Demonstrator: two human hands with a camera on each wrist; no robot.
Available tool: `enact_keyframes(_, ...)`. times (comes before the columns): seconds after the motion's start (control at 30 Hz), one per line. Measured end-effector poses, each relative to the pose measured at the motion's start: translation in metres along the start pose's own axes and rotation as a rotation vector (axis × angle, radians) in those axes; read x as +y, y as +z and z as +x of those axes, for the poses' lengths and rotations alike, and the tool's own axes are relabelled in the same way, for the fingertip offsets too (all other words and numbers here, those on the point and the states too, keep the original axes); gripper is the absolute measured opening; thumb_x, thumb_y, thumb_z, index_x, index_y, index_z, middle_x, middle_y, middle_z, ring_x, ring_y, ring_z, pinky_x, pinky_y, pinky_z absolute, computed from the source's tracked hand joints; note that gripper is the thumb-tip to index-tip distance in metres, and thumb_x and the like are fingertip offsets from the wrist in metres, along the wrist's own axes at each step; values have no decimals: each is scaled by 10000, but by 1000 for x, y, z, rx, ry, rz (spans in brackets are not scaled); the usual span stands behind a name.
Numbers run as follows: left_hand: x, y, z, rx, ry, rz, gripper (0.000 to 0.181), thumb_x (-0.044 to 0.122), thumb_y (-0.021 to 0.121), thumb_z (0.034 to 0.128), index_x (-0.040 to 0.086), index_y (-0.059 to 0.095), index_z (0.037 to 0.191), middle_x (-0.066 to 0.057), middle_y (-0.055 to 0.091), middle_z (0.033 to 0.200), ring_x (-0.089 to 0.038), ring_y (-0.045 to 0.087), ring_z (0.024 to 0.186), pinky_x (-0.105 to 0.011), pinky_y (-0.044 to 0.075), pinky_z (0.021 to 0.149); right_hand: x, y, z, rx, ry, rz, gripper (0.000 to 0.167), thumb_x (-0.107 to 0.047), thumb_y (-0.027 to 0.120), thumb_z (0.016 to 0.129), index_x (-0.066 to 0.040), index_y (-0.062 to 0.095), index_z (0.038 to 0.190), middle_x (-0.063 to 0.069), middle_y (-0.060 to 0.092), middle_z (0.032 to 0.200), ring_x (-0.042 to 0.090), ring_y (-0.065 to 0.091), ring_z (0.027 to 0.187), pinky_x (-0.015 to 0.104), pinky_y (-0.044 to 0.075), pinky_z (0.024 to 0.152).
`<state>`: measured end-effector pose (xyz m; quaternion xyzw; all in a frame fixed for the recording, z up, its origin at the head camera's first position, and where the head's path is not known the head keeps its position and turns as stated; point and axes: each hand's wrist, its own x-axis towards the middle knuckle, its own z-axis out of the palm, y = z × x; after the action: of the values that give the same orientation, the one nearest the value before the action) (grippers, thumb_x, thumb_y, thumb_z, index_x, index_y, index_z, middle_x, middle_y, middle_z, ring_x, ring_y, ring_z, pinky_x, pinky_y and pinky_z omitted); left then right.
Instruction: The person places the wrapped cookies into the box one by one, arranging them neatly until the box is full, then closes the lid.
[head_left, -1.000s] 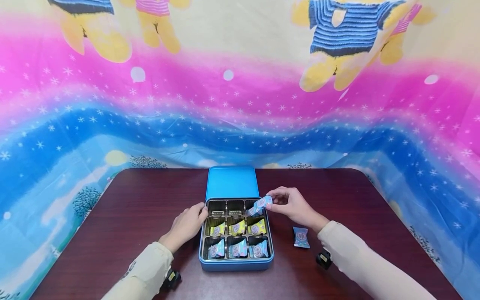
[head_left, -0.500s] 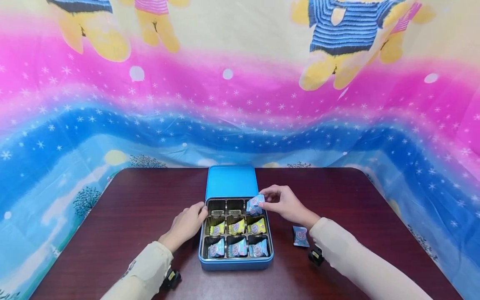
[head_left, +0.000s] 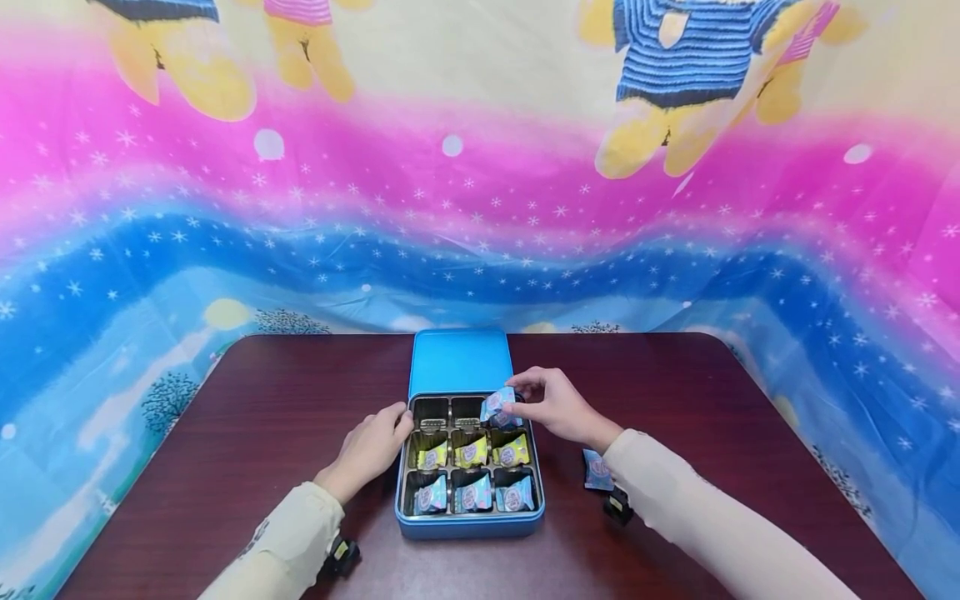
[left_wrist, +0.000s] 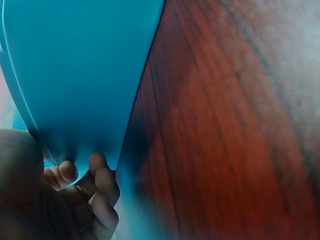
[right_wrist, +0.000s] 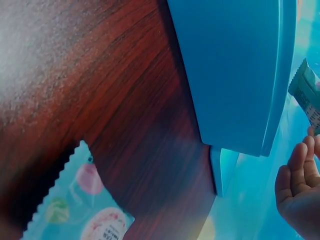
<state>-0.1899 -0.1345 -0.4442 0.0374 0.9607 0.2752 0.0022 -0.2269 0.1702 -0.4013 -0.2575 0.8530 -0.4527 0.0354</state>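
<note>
A: Start at the far left. What's there?

B: A cream sleeve, then the left hand, fingers loosely bent and resting against the box's far-left corner.

A: Which box?

B: A blue rectangular box with a gold-toned divided tray, on a dark red-brown wood-grain table. Its flat bright-blue lid is tipped back on the far side.

A: And inside it?

B: Across the middle row, three yellow wrapped sweets, one per compartment. Across the near row, three pale-blue wrapped sweets, likewise.

A: Further right?

B: A blue wrapped sweet above the far-right part of the tray. The right hand pinches it between thumb and fingertips, reaching in from the right. I can't tell what touches it underneath.

A: Last thing?

B: Another blue packet lying on the table, apart from the box, partly behind the right sleeve.
</note>
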Motion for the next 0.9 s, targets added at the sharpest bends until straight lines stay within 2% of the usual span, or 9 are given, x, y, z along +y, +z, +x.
enact_keyframes(0.3,0,0,1,-3,0,0,249,299,444,1031,184,500,818,-11,436,669,-187,460,640,-349,338,582,-5,6,5,-18,17,-28,379,-180,759,899,-3,687,1227,139,658,1094,284,533,920,339,438,792)
enact_keyframes(0.53,0,0,1,-5,-4,6,240,302,450,1030,183,513,831,-14,457,677,-189,469,651,-349,345,590,-9,10,9,-49,49,-71,382,-206,753,906,-52,687,1249,74,656,1111,210,487,882,329,433,790)
enact_keyframes(0.9,0,-1,1,-4,-4,5,250,309,436,1030,189,516,826,-8,460,675,-188,470,646,-348,341,579,-12,17,14,-75,60,-118,382,-238,766,896,-75,702,1235,93,669,1155,196,472,890,338,421,767)
